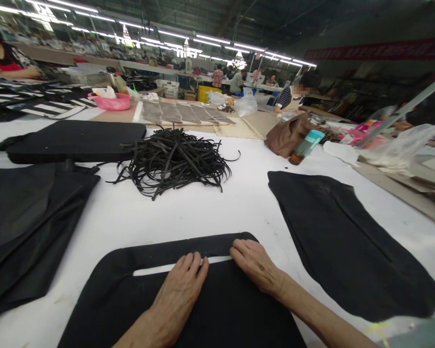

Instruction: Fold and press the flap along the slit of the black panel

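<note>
A black, round-cornered panel (pixel 155 250) lies flat on the white table in front of me. Near its far edge runs a long narrow strip of white (pixel 152 271); whether this is a slot showing the tabletop or a white strip, I cannot tell. My left hand (pixel 183 285) is at the middle of that strip, its bent fingers close together on the panel's edge. At the strip's right end, my right hand (pixel 255 261) has its fingers curled on the panel. The fingertips of both hands are partly hidden.
A tangled heap of black strips (pixel 177 159) lies beyond the panel. Black pieces (pixel 348 241) rest at right, with black sheets (pixel 25 217) and a padded black slab (pixel 76 140) at left. Farther back are a pink basin (pixel 112 101), a bottle (pixel 306 146) and several people.
</note>
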Tool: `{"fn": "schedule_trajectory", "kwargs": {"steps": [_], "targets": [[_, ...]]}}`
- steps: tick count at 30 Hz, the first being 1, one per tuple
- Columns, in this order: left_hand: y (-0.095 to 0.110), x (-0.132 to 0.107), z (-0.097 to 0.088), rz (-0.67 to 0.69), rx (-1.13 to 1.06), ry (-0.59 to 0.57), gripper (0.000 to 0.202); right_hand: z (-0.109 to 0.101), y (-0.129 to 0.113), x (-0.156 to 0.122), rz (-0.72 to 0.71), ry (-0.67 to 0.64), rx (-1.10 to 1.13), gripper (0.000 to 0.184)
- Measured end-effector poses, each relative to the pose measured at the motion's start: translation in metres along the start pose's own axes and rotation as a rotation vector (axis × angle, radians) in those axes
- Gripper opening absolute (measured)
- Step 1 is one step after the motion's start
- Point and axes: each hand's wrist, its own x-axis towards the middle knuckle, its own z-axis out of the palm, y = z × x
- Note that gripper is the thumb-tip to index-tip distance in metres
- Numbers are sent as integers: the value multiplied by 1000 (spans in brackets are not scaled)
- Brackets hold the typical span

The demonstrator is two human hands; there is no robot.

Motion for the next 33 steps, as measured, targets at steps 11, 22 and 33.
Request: {"fn": "schedule_trajectory", "kwargs": {"steps": [11, 22, 33], "targets": [[-2, 2, -4, 22, -11, -17, 53, -2, 6, 4, 296, -27, 475, 9], [-3, 1, -5, 20, -9, -27, 56, -2, 10, 5, 327, -38, 599, 9], [-1, 2, -2, 17, -31, -35, 54, -19, 5, 13, 301, -147, 495, 13]]}}
